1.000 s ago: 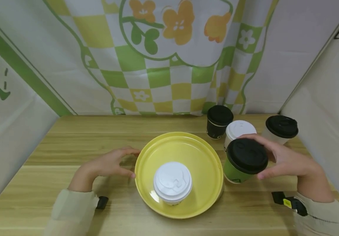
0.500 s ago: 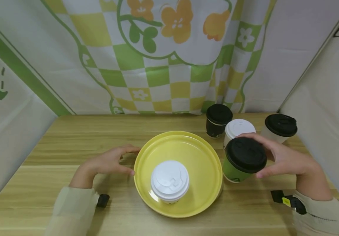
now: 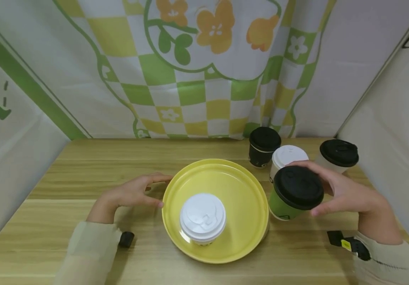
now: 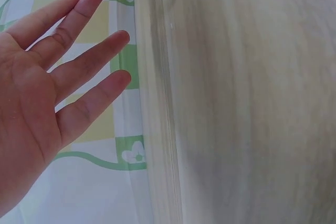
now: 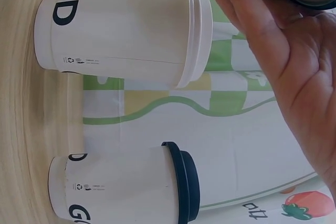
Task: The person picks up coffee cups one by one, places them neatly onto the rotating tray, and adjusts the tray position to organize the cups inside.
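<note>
While the right hand (image 3: 347,194) curls its fingers round the green cup (image 3: 293,194), held just right of the yellow plate (image 3: 247,186) (white-lidded cup (image 3: 202,218) on it), the left hand (image 3: 129,194) rests w/ fingers spread, relaxed, at the plate's left rim.

The desk (image 3: 83,186) is pale wood with a matt, streaky grain. On it, the yellow plate (image 3: 247,190) looks like glossy, smooth plastic. The green cup (image 3: 279,208) is matt paper under a matt black plastic lid (image 3: 298,187). Behind the desk hangs printed cloth (image 3: 204,79), faintly creased.
</note>
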`<control>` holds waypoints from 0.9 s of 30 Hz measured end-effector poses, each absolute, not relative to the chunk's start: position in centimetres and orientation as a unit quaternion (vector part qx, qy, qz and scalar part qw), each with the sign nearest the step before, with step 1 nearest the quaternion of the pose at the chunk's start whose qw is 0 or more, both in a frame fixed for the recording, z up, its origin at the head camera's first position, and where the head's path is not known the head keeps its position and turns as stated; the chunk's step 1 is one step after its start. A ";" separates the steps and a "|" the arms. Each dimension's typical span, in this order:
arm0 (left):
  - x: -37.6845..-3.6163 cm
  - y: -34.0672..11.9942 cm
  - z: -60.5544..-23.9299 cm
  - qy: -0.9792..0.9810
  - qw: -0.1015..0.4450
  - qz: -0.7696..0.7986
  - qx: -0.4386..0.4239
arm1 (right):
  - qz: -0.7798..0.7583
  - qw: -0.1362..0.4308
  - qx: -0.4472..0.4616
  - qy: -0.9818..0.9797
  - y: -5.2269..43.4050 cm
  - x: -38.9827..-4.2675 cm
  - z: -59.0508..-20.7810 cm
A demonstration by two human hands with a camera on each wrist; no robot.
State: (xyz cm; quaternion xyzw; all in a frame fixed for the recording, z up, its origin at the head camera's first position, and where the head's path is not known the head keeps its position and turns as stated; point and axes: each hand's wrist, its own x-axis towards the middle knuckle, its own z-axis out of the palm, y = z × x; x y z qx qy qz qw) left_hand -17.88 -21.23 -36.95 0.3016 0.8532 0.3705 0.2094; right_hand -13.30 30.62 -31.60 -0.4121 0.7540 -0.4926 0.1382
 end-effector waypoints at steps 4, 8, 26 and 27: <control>-18.0 -21.2 -37.0 0.852 0.213 0.373 0.300 | -0.492 0.135 -0.415 0.753 30.6 -13.2 -31.5; -18.3 -21.1 -37.1 0.852 0.216 0.373 0.297 | -0.494 0.132 -0.419 0.750 30.5 -13.2 -31.4; -19.1 -20.6 -37.2 0.854 0.223 0.376 0.283 | -0.483 0.122 -0.489 0.716 27.8 -14.9 -30.7; -19.2 -20.5 -37.2 0.853 0.223 0.376 0.283 | -0.480 0.123 -0.490 0.717 27.6 -14.9 -30.6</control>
